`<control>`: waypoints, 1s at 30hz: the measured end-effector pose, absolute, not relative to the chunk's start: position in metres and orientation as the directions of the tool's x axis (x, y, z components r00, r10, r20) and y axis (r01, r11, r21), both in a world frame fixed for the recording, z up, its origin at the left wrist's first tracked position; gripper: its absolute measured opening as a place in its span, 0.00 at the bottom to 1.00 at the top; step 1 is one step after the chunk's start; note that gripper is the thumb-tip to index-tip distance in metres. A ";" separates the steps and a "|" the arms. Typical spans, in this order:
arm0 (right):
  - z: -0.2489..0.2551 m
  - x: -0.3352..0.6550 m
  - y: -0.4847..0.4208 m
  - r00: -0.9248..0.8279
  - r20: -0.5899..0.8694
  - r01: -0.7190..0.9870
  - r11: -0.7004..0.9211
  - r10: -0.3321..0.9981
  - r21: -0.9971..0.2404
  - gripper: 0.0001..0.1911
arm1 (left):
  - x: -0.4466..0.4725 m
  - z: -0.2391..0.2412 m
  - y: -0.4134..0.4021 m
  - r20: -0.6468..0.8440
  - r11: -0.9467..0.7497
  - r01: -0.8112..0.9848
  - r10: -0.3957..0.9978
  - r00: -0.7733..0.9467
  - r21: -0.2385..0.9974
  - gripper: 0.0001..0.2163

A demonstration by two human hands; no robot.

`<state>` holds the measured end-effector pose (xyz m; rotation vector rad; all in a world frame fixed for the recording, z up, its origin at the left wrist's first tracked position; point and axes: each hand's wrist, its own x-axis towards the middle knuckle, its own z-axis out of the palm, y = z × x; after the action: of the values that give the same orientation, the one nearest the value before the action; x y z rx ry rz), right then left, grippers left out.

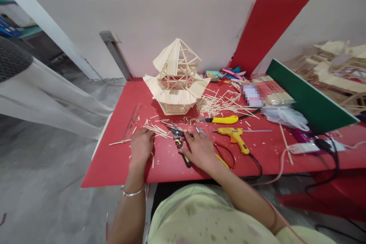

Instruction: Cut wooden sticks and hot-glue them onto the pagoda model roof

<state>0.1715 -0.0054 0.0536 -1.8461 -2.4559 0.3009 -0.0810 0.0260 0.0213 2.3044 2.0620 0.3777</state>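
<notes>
My left hand [142,145] rests on the red board at the left, fingers curled together beside loose wooden sticks [160,131]. Whatever lies under its fingertips is hidden. My right hand [201,151] is closed loosely over black-and-yellow cutting pliers [178,142], thumb on one handle and fingers over the other; the jaws point away from me. A second pair of pliers with red handles [233,156] lies partly beneath this hand. Behind both hands stands a tiered pavilion model [177,84] of thin sticks, its upper roof partly covered.
Right of my hands lie a yellow glue gun [236,137] with its cord and a yellow utility knife [225,119]. A stick pile [220,103], plastic bag [286,117] and green board [309,99] are farther right. A clear ruler [133,120] lies left. White panels [171,23] stand behind.
</notes>
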 end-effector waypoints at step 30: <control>0.057 0.178 -0.002 -0.299 0.081 0.924 0.310 0.951 -0.223 0.27 | -0.082 0.047 0.066 0.007 -0.531 0.846 0.847 0.532 0.034 0.09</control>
<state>0.1776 -0.0018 0.0566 -1.7265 -2.3758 0.1974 -0.0822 0.0663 0.0470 2.7260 1.5074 0.0355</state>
